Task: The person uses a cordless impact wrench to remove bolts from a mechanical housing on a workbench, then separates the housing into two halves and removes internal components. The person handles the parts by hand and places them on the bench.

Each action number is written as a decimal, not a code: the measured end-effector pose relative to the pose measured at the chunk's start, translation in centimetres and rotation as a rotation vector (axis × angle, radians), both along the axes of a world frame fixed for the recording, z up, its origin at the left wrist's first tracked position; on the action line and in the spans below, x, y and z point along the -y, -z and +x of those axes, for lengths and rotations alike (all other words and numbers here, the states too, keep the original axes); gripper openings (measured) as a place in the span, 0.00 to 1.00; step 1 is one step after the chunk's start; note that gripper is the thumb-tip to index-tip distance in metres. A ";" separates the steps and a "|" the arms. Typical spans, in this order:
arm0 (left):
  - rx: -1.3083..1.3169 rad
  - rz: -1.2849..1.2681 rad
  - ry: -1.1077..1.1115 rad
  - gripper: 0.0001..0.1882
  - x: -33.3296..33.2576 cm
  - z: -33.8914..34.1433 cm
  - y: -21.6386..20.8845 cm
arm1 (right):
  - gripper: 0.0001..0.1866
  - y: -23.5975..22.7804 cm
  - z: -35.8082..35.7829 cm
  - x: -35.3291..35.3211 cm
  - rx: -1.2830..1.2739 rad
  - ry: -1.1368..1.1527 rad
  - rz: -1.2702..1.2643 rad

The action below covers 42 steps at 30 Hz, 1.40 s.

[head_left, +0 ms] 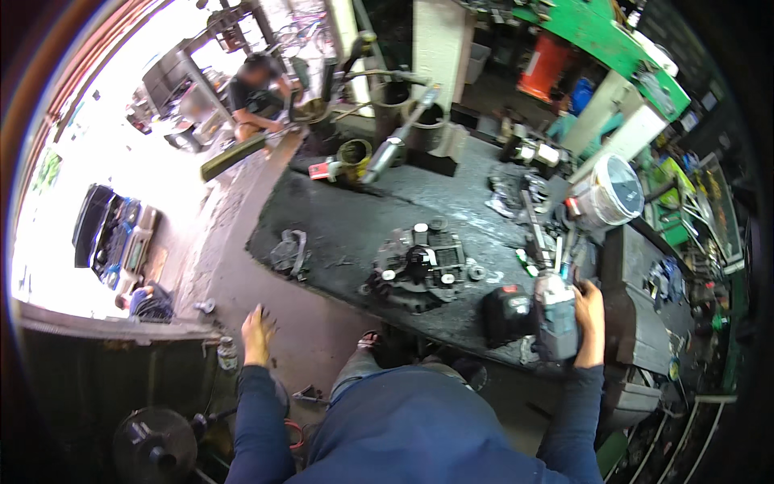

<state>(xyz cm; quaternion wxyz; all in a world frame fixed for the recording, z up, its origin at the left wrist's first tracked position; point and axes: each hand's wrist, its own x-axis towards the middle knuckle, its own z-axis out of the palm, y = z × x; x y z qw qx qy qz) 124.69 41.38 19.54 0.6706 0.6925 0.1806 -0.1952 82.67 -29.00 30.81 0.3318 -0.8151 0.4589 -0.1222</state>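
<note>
My right hand (591, 316) is at the right side of a grey power tool (556, 321) near the bench's front right edge. Its fingers curl against the tool's body, partly hidden. Left of this tool sits a black block like a battery pack (508, 313) with a red patch. My left hand (256, 334) hangs away from the bench over the floor, fingers apart and holding nothing. At the middle of the dark workbench (339, 230) lies a round metal machine part (421, 266) with a black centre, resembling an alternator.
A clear plastic wrapping (290, 254) lies at the bench's left. Behind are a yellow can (353, 153) and a long-necked grey tool (391, 153). A white bucket (610, 194) stands right, near several hand tools. A person (256, 93) crouches beyond; a fan (153, 445) is lower left.
</note>
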 end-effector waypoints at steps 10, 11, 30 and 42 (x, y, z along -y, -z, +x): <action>-0.434 0.548 0.287 0.16 -11.8 -14.9 8.6 | 0.23 -3.1 15.9 5.2 0.093 -0.241 0.057; -0.492 0.503 0.196 0.16 -12.1 -15.4 8.3 | 0.23 -2.7 17.0 5.1 0.103 -0.243 0.142; 0.121 -0.779 0.426 0.34 9.8 -6.5 -21.9 | 0.29 -29.2 19.3 -3.9 0.559 -0.803 0.319; 0.144 -1.216 0.830 0.39 22.7 -4.6 -26.6 | 0.30 -31.0 12.8 -25.7 0.549 -0.600 0.176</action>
